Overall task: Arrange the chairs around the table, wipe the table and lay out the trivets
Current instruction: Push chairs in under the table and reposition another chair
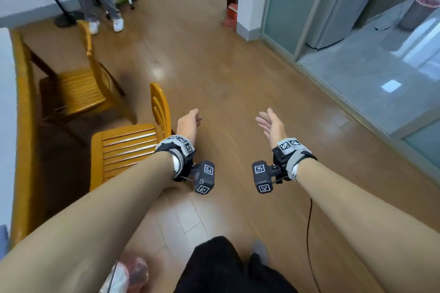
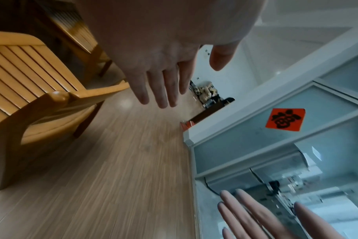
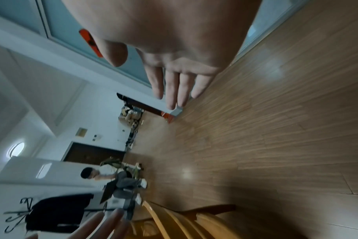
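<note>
Both hands, left hand and right hand, hover empty, fingers straight.

Plenty of open wood floor ahead of both hands, nothing on it. The left hand hung just beside the near chair, whose backrest blocked the way left. Beyond it sat a second chair, tucked against the tabletop. On the right, the glass partition walled that side off.
</note>
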{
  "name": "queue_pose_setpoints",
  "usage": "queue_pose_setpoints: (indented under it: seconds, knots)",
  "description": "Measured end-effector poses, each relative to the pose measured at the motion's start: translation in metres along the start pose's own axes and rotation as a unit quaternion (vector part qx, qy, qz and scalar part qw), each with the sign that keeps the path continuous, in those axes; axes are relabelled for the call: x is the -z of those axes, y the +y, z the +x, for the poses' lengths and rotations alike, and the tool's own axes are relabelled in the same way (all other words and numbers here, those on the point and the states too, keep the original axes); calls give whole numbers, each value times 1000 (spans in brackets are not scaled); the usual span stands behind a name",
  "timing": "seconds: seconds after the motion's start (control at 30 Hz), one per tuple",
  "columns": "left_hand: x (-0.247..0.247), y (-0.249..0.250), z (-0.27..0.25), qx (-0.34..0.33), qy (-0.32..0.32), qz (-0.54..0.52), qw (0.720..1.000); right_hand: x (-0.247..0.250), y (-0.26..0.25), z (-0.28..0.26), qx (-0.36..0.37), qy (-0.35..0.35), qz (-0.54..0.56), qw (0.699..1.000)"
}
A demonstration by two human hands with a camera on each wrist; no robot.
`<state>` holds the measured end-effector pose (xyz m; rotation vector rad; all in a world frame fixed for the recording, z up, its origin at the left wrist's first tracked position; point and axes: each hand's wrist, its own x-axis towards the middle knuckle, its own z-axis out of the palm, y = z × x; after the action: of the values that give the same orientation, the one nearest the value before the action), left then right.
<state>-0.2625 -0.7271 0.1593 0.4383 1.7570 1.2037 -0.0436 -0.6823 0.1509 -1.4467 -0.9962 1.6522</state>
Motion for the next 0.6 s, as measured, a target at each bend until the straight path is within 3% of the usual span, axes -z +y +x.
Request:
queue_pose_setpoints:
  seconds: [0.33,0.6]
  knots:
    - [38,9,105,52,141,-39,988,-103,-19,135,-21,-132,-150,980]
    - [83,23,190,94,165,52,980,-207,-31,229,-11,-226,-327,917]
